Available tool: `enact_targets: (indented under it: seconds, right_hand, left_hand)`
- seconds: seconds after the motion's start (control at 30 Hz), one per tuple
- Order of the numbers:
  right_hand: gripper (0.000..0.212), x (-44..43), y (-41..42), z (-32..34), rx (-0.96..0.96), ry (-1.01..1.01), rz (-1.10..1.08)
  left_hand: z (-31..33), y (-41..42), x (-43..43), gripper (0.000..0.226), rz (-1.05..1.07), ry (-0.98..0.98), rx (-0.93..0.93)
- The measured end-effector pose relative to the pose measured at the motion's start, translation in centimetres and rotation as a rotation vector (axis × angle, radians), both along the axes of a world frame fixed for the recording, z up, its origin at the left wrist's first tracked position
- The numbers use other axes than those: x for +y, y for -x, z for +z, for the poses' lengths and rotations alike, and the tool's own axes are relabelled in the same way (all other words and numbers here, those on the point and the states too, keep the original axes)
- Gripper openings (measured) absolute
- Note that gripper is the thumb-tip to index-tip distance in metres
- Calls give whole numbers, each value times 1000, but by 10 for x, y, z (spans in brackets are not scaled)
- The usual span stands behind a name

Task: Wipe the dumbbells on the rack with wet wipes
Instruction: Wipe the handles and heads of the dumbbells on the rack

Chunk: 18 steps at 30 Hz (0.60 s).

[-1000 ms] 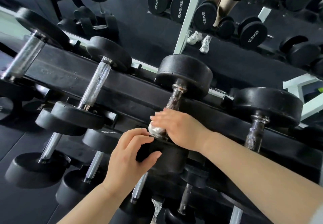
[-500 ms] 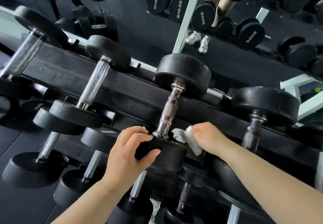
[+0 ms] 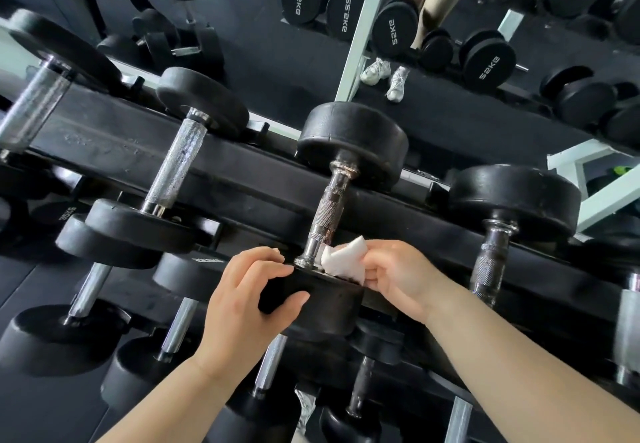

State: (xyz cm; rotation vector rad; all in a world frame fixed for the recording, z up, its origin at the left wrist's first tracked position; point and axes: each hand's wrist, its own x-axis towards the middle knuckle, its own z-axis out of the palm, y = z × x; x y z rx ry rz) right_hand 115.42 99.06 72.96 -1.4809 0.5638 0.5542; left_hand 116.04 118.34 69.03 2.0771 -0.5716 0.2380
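- Left hand [image 3: 242, 300] is gripping the near head of the dumbbell [image 3: 329, 210], at the front edge of the rack [image 3: 225, 179].
- Right hand [image 3: 398, 276] is pinching a white wipe [image 3: 343, 262], pressing it against the handle's near end.

A black-headed, chrome-handled dumbbell [image 3: 329, 214] lies across the black metal rack [image 3: 242, 179]. A crumpled white wet wipe [image 3: 343, 263] touches its handle's near end.
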Motion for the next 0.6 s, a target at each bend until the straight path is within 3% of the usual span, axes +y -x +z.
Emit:
enact_targets:
  seconds: [0.1, 0.17, 0.2, 0.23, 0.3, 0.37, 0.43, 0.5, 0.6]
  right_hand:
    - [35, 0, -1, 11, -163, -34, -131]
    - [32, 8, -7, 9, -387, 204, -281]
    - [30, 13, -11, 9, -546, 424, -291]
    - [30, 15, -15, 6, -728, 645, -204]
    - [34, 13, -22, -15, -1053, 972, 179]
    - [37, 8, -27, -33, -1177, 1149, 533]
    - [40, 0, -32, -37, -1234, 1250, 755]
    - [43, -11, -40, -31, -1290, 1305, 828]
    - [42, -21, -53, -19, -1220, 1338, 714]
  left_hand:
    - [0, -1, 1, 25, -6, -6, -11]
    - [0, -1, 1, 25, -5, -11, -15]
    - [0, -1, 1, 26, -6, -13, -14]
    - [1, -1, 1, 26, -8, -15, -12]
    - [1, -2, 1, 26, -12, -14, -5]
    - [1, -1, 2, 26, -16, -13, -1]
    - [1, -1, 2, 26, -17, -14, -10]
    - [1, -1, 2, 26, -19, -17, -11]
    - [2, -1, 2, 25, -17, -20, -6]
